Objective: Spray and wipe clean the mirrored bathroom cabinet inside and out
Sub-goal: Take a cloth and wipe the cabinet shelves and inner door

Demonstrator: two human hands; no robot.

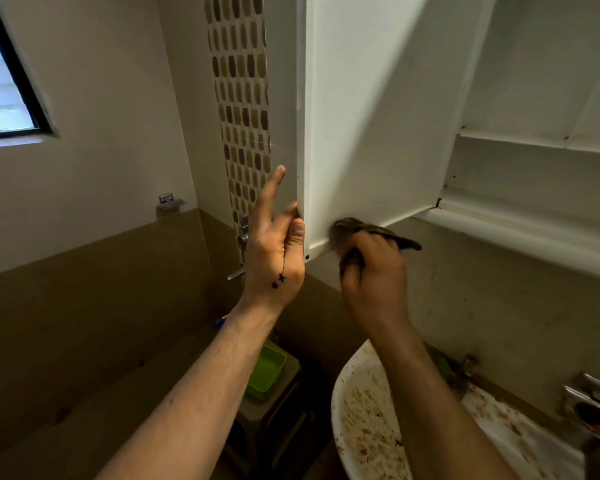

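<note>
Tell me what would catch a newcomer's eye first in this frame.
The open white cabinet door fills the upper middle, with the left hand pinching its outer edge. At the door's bottom corner, the right hand presses a dark cloth against the inner face. Below, at lower right, a heavily stained sink stands out.

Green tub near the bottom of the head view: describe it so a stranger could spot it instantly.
Find the stained white washbasin at lower right. Left of it, at bottom centre, stands a brown stool. On its top sits the green tub: shallow, rectangular, lime-coloured, brighter than the brown stool and tiles around it.
</note>
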